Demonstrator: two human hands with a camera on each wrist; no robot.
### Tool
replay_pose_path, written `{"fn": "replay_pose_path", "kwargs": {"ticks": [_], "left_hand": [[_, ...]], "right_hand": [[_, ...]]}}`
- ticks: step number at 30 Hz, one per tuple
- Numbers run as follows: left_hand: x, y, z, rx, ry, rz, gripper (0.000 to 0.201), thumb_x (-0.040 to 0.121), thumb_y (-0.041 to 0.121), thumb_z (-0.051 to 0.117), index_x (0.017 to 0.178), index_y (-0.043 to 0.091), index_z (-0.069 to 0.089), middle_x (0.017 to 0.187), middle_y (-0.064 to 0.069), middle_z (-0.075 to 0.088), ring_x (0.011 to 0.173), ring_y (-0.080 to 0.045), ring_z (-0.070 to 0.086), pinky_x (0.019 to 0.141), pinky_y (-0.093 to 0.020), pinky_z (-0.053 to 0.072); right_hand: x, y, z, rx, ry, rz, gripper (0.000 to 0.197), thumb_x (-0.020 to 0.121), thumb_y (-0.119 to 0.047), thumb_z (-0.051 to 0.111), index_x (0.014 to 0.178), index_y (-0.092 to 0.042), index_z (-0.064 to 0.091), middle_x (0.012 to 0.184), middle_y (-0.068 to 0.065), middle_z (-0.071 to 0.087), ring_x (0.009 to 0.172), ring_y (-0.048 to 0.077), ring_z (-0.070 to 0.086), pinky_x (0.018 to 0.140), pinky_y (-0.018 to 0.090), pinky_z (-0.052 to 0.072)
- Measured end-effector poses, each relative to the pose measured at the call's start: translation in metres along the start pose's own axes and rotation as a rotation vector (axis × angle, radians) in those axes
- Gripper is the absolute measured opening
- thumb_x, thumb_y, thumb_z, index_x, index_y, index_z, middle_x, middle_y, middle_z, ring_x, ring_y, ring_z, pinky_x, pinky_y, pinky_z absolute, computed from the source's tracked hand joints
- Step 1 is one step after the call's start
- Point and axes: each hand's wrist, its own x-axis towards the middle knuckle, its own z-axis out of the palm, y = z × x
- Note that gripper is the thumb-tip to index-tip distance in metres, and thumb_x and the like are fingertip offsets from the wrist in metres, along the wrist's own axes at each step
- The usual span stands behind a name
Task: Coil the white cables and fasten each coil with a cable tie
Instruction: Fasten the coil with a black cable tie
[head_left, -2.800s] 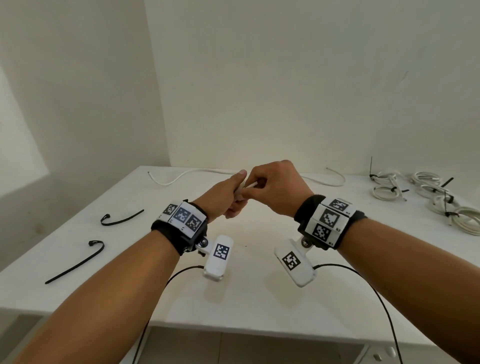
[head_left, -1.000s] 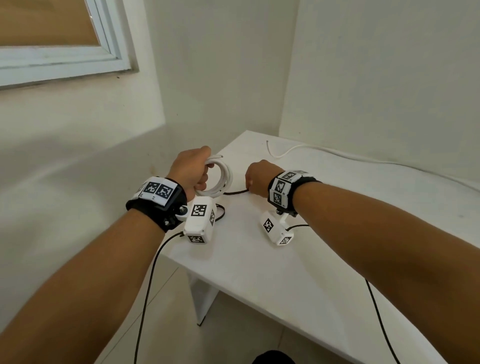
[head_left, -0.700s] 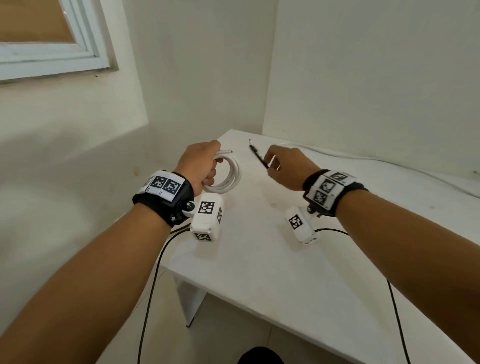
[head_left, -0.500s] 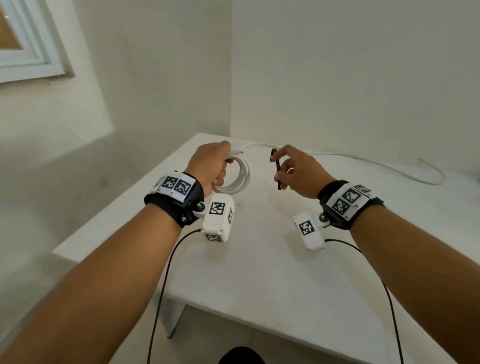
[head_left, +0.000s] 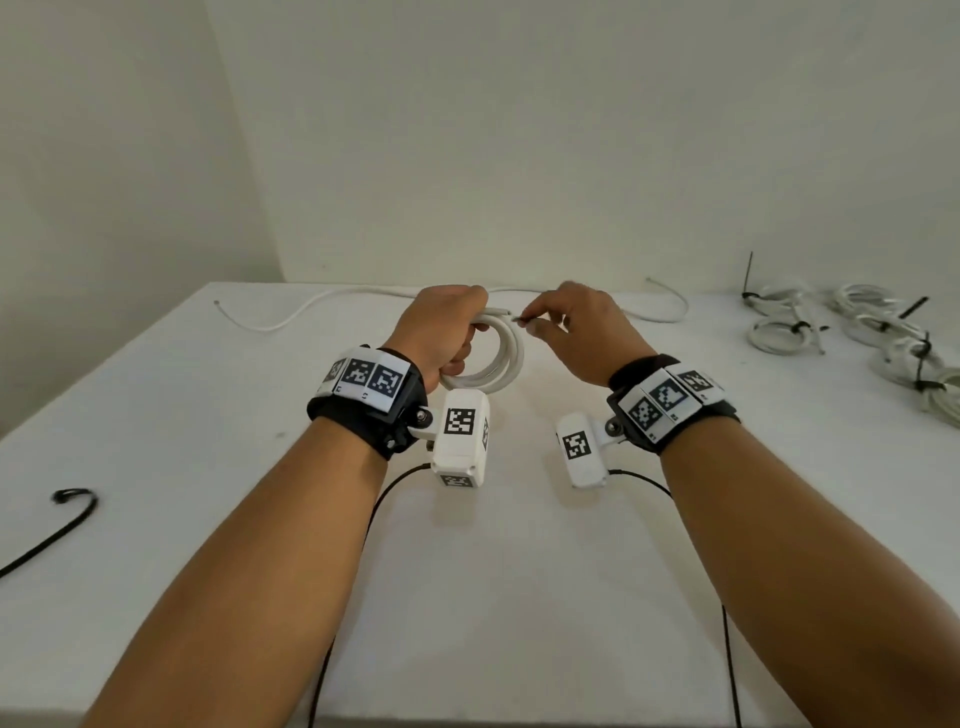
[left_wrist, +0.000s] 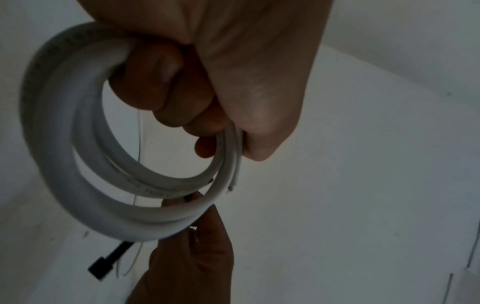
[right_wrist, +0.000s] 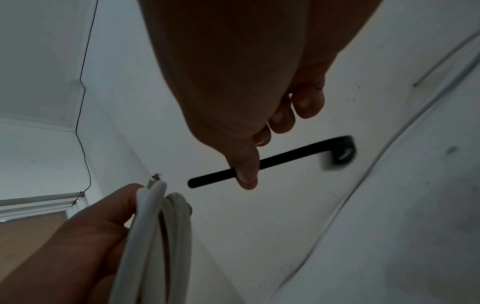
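My left hand (head_left: 457, 338) grips a coil of white cable (head_left: 506, 364) above the middle of the white table (head_left: 519, 597), fingers curled through the loop (left_wrist: 168, 92). The coil (left_wrist: 64, 164) has a few turns, and its cut end sticks out by the thumb. My right hand (head_left: 540, 325) pinches a black cable tie (right_wrist: 285, 156) between thumb and fingers. The tie's plain tip points at the coil (right_wrist: 161, 226), a short gap away. In the left wrist view the tie's head (left_wrist: 103, 265) shows below the coil.
A loose white cable (head_left: 311, 314) lies along the back of the table. Several coils fastened with black ties (head_left: 779, 332) sit at the far right. Another black cable tie (head_left: 67, 519) lies near the left edge. Thin black camera cords hang below both wrists.
My right hand picked a black cable tie off the table's left side and carried it to the coil. The left hand kept its grip on the coil. My view swung back to centre.
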Motion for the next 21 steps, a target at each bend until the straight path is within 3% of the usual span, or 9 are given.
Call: {"fn": "replay_pose_path", "kwargs": {"ticks": [2,4,6,8,11,14,17,19,21], "left_hand": [[0.008,0.001,0.014,0.044,-0.037,0.013,0.027,0.089,0.016,0.044,0.062,0.012,0.048,0.048,0.003,0.028,0.04,-0.013,0.019,0.046,-0.023,0.016],[0.014,-0.001,0.026,0.095,-0.082,0.016,0.028,0.089,0.016,0.045,0.062,0.012,0.049,0.05,0.0,0.028,0.041,-0.014,0.019,0.044,-0.022,0.017],[0.02,-0.003,0.035,0.142,-0.121,0.014,0.029,0.089,0.016,0.045,0.061,0.013,0.049,0.052,-0.002,0.028,0.042,-0.015,0.019,0.043,-0.021,0.019],[0.025,-0.007,0.04,0.166,-0.16,0.0,0.033,0.09,0.016,0.044,0.057,0.015,0.048,0.053,-0.002,0.028,0.043,-0.015,0.019,0.044,-0.021,0.018],[0.03,-0.012,0.042,0.195,-0.22,-0.009,0.042,0.09,0.013,0.042,0.049,0.02,0.047,0.051,0.0,0.029,0.042,-0.014,0.019,0.044,-0.022,0.018],[0.033,-0.016,0.042,0.255,-0.27,-0.011,0.046,0.089,0.014,0.041,0.044,0.023,0.048,0.052,0.0,0.029,0.043,-0.014,0.02,0.042,-0.022,0.019],[0.032,-0.019,0.042,0.26,-0.286,-0.034,0.04,0.088,0.016,0.043,0.049,0.021,0.045,0.053,-0.002,0.031,0.044,-0.015,0.021,0.044,-0.023,0.018],[0.03,-0.02,0.042,0.249,-0.278,-0.073,0.035,0.089,0.016,0.044,0.054,0.02,0.046,0.054,-0.001,0.035,0.043,-0.014,0.022,0.044,-0.024,0.017],[0.03,-0.02,0.042,0.252,-0.285,-0.111,0.026,0.091,0.016,0.046,0.065,0.014,0.048,0.055,0.0,0.037,0.042,-0.013,0.023,0.043,-0.023,0.019]], "right_hand": [[0.006,0.012,-0.004,-0.067,-0.027,0.004,0.013,0.096,-0.026,0.06,0.102,-0.023,0.071,0.102,-0.003,0.054,0.089,0.015,0.054,0.08,0.028,0.043],[0.009,0.02,-0.006,-0.088,-0.058,0.005,0.014,0.097,-0.021,0.055,0.101,-0.023,0.069,0.105,-0.005,0.059,0.098,0.019,0.056,0.085,0.029,0.044],[0.012,0.027,-0.009,-0.083,-0.132,0.011,0.022,0.098,-0.012,0.049,0.101,-0.021,0.068,0.098,-0.006,0.062,0.095,0.017,0.059,0.074,0.015,0.041],[0.013,0.032,-0.013,-0.111,-0.214,0.018,0.027,0.099,-0.007,0.045,0.103,-0.02,0.069,0.101,-0.005,0.062,0.093,0.015,0.057,0.068,0.01,0.035],[0.016,0.036,-0.019,-0.145,-0.316,0.016,0.024,0.101,-0.013,0.048,0.102,-0.024,0.069,0.109,-0.007,0.057,0.093,0.011,0.052,0.07,0.014,0.035],[0.015,0.031,-0.024,-0.1,-0.417,0.023,0.022,0.099,-0.014,0.05,0.098,-0.027,0.068,0.094,-0.013,0.057,0.089,0.013,0.055,0.071,0.02,0.04],[0.012,0.027,-0.025,-0.011,-0.472,0.034,0.021,0.095,-0.01,0.053,0.097,-0.025,0.068,0.079,-0.015,0.06,0.076,0.008,0.056,0.072,0.02,0.045],[0.01,0.029,-0.023,0.104,-0.473,0.069,0.018,0.094,-0.009,0.056,0.106,-0.021,0.062,0.083,-0.012,0.066,0.074,0.006,0.058,0.076,0.023,0.047],[0.008,0.031,-0.022,0.183,-0.469,0.098,0.019,0.094,-0.01,0.058,0.108,-0.021,0.052,0.088,-0.01,0.07,0.073,0.006,0.059,0.072,0.024,0.048]]}}
